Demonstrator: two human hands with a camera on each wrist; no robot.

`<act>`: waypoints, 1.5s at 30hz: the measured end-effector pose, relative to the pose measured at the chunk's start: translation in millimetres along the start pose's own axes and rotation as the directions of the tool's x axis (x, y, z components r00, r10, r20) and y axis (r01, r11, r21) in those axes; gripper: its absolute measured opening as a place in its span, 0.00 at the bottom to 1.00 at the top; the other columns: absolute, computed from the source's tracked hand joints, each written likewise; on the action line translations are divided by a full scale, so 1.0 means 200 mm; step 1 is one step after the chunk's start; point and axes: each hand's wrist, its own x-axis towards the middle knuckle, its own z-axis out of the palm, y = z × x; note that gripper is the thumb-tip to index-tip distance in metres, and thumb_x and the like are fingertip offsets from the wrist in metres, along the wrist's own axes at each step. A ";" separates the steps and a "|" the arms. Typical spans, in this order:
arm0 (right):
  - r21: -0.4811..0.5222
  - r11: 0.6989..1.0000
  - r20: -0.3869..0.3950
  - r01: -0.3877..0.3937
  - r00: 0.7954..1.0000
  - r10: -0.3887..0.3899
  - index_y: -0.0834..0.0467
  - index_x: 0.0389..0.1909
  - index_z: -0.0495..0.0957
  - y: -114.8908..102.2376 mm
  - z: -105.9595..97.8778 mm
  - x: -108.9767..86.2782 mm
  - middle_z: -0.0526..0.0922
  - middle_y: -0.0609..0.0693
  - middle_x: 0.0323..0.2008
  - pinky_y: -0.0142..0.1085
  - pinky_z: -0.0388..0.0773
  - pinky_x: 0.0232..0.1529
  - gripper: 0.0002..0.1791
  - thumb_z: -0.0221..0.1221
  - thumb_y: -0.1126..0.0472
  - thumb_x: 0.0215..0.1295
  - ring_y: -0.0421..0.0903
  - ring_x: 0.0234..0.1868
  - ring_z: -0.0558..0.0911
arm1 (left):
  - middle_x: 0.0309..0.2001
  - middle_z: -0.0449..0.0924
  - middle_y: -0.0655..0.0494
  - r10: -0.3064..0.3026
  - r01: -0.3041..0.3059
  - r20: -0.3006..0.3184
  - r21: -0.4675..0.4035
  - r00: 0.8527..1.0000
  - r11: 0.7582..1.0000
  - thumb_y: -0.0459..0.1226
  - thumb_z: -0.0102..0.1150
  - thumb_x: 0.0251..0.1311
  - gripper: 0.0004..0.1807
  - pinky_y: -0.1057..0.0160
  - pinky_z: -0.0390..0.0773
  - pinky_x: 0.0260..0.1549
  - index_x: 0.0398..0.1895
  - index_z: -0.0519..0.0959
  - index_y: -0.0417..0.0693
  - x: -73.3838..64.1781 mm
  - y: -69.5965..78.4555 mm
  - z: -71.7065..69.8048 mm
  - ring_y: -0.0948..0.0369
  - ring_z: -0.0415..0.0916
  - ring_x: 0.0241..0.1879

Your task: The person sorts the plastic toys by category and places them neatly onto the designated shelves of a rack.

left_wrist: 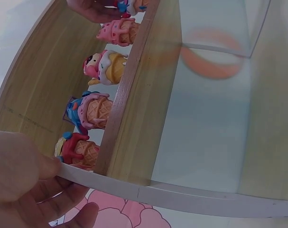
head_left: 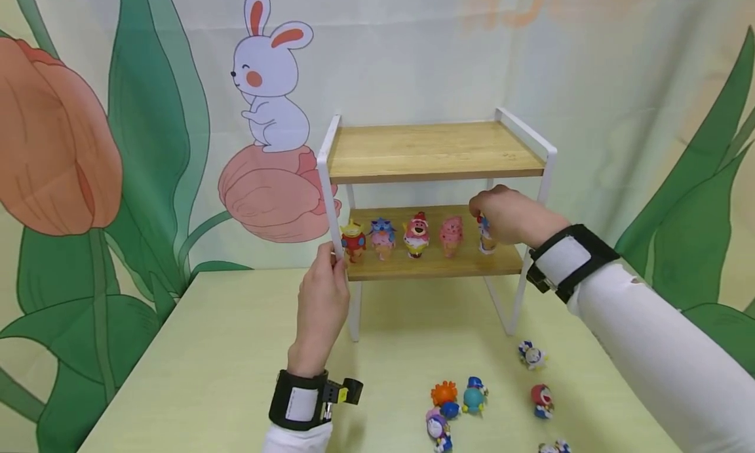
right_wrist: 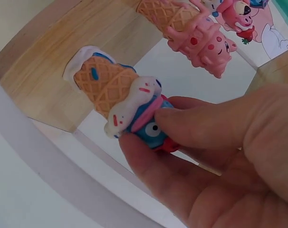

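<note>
My right hand (head_left: 512, 216) pinches an ice-cream-cone figurine (right_wrist: 113, 88) by its blue, big-eyed top, with thumb and fingers. The figurine stands at the right end of the lower board (head_left: 436, 267) of a two-tier shelf; whether it bears weight there I cannot tell. My left hand (head_left: 323, 295) grips the shelf's white metal frame (left_wrist: 110, 186) at the left side, thumb on one side and fingers on the other. Along the same board stand a pink cone figurine (head_left: 451, 235), a pink bear one (head_left: 417, 235), a blue one (head_left: 383, 236) and a red one (head_left: 353, 241).
The wooden top board (head_left: 436, 150) spans above the figurines. On the table (head_left: 236, 361), in front of the shelf, lie an orange-topped figurine (head_left: 444, 393), a teal one (head_left: 474, 398), a red one (head_left: 542, 400) and several others. A printed backdrop (head_left: 413, 53) hangs behind.
</note>
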 end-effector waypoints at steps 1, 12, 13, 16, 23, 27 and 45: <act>0.001 1.000 0.005 -0.007 1.000 0.007 0.66 0.41 0.78 0.00 0.00 0.00 0.80 0.59 0.39 0.48 0.75 0.47 0.14 0.65 0.77 0.53 0.56 0.45 0.76 | 0.42 0.81 0.41 0.005 -0.005 -0.002 0.001 1.000 1.000 0.30 0.50 0.71 0.14 0.52 0.81 0.31 0.57 0.69 0.36 0.00 0.00 0.00 0.50 0.80 0.34; 0.022 1.000 -0.007 -0.012 1.000 0.012 0.66 0.49 0.75 -0.02 0.00 -0.02 0.79 0.57 0.36 0.46 0.76 0.42 0.23 0.65 0.75 0.49 0.54 0.40 0.77 | 0.42 0.81 0.41 0.020 -0.020 -0.006 -0.005 1.000 1.000 0.30 0.50 0.71 0.14 0.53 0.81 0.29 0.57 0.69 0.36 0.02 0.01 0.00 0.50 0.80 0.33; 0.018 1.000 -0.012 -0.008 1.000 0.008 0.66 0.49 0.75 -0.02 0.01 -0.02 0.78 0.57 0.35 0.46 0.76 0.41 0.23 0.64 0.75 0.49 0.54 0.40 0.77 | 0.42 0.81 0.41 0.017 -0.017 -0.008 -0.003 1.000 1.000 0.30 0.50 0.71 0.14 0.53 0.80 0.29 0.56 0.69 0.36 0.02 0.01 0.00 0.50 0.80 0.33; 0.008 1.000 -0.030 -0.010 1.000 0.010 0.67 0.51 0.75 -0.03 0.00 -0.01 0.76 0.57 0.34 0.47 0.76 0.41 0.23 0.62 0.74 0.50 0.54 0.39 0.76 | 0.42 0.81 0.41 0.008 -0.008 -0.011 0.004 1.000 1.000 0.30 0.50 0.71 0.14 0.53 0.81 0.29 0.56 0.69 0.36 0.03 0.01 -0.01 0.50 0.80 0.33; 0.001 0.998 -0.040 -0.057 0.998 0.057 0.66 0.55 0.74 -0.05 0.02 -0.01 0.76 0.61 0.39 0.50 0.75 0.45 0.26 0.62 0.73 0.52 0.59 0.43 0.77 | 0.42 0.80 0.41 -0.007 0.007 0.003 0.009 1.000 1.000 0.30 0.50 0.71 0.14 0.54 0.81 0.29 0.57 0.69 0.36 0.03 0.00 -0.01 0.50 0.79 0.32; 0.004 0.998 -0.063 -0.058 0.996 0.058 0.67 0.56 0.74 -0.05 0.03 -0.02 0.76 0.61 0.40 0.51 0.74 0.47 0.26 0.63 0.72 0.52 0.62 0.45 0.76 | 0.41 0.80 0.41 -0.014 0.014 0.005 0.011 1.000 1.000 0.30 0.50 0.71 0.14 0.54 0.81 0.29 0.57 0.69 0.36 0.02 0.00 -0.01 0.51 0.79 0.32; 0.415 0.910 -0.347 -0.005 0.924 0.163 0.61 0.64 0.70 -0.15 0.14 -0.41 0.58 0.66 0.70 0.64 0.60 0.61 0.26 0.61 0.59 0.68 0.67 0.68 0.61 | 0.41 0.80 0.41 -0.030 0.030 0.021 -0.015 0.999 0.999 0.30 0.50 0.71 0.14 0.53 0.81 0.31 0.57 0.69 0.36 0.00 0.01 0.00 0.50 0.79 0.33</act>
